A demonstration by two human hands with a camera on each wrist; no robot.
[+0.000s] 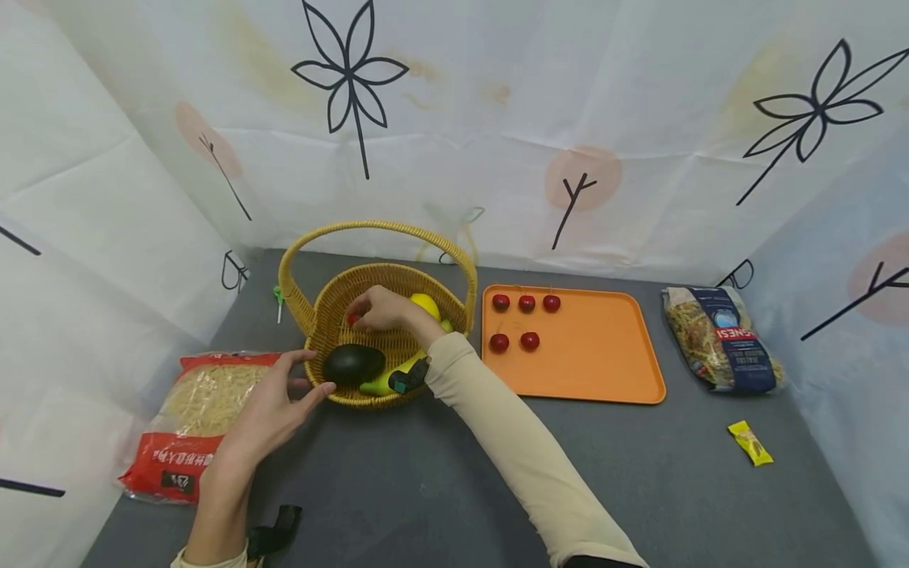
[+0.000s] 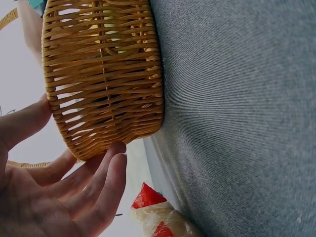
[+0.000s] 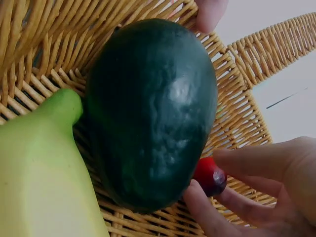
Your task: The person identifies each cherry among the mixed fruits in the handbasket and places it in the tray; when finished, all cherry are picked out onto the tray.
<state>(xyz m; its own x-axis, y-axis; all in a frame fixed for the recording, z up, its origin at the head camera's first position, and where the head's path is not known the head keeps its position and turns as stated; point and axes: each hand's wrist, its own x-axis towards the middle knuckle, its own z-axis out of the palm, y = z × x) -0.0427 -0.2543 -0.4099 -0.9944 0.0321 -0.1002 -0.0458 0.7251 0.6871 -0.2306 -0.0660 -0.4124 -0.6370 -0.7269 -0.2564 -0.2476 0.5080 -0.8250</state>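
Note:
In the head view a yellow wicker basket (image 1: 319, 312) with a tall arched handle stands left of centre. My left hand (image 1: 266, 414) holds its left side from outside, thumb at the front rim and fingers against the woven wall (image 2: 106, 94). Inside the basket, my right hand (image 1: 387, 309) pinches a red cherry (image 3: 212, 176) between thumb and fingers, right beside a dark green avocado (image 3: 153, 113). A banana (image 1: 378, 386) lies at the basket's front, partly hidden by the right wrist's camera. Behind the right hand shows a yellow lemon (image 1: 424, 304).
Right of the basket lies an orange tray (image 1: 589, 347) bearing several cherries (image 1: 526, 304). A red pasta bag (image 1: 185, 426) is at left, another pasta bag (image 1: 724, 339) at right. A small yellow packet (image 1: 750, 442) lies near it. A green-and-white stick (image 1: 278, 303) sits behind, left.

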